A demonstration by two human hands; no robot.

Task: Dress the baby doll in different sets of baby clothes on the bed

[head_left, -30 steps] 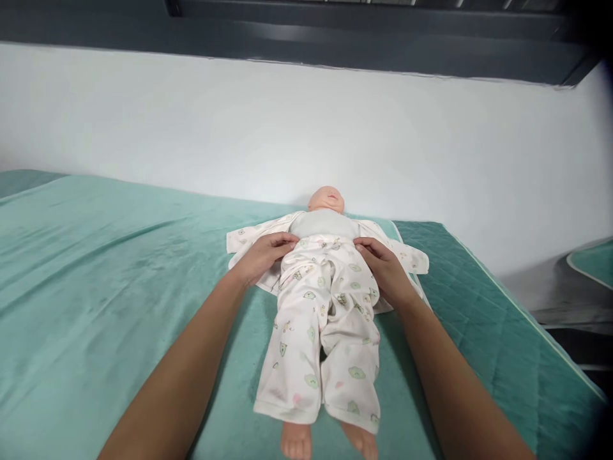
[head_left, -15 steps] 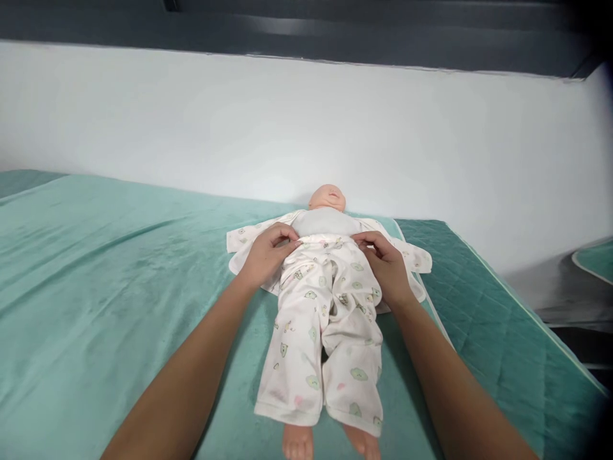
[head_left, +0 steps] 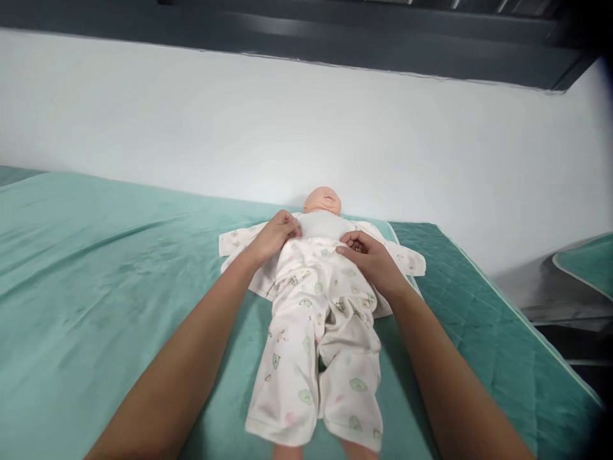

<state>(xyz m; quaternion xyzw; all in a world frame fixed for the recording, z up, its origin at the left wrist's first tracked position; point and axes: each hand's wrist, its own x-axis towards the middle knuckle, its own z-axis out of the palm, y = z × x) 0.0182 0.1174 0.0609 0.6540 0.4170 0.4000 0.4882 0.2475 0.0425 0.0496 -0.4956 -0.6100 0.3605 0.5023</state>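
A baby doll [head_left: 322,200] lies on its back, head toward the wall, its pale torso [head_left: 318,225] bare of the jacket in front. White pants [head_left: 306,300] with green and pink prints cover it from waist to ankles. Beneath it a matching long-sleeved jacket [head_left: 407,259] is spread open. My left hand [head_left: 276,236] is curled at the waistband's left end, beside the torso; what its fingertips pinch is hidden. My right hand [head_left: 371,255] rests over the waistband's right side, thumb and fingers slightly apart with nothing visible between them.
A light green sheet [head_left: 119,255] covers the bed, with a darker quilted mat [head_left: 479,319] on the right. Behind the doll's head rises a white wall [head_left: 239,128]. A dark beam [head_left: 287,32] runs overhead. Another green-covered surface [head_left: 584,262] shows at far right.
My left hand has moved slightly up from the waistband toward the torso. My right hand has shifted inward and its pinch has loosened. The whole view has moved a little.
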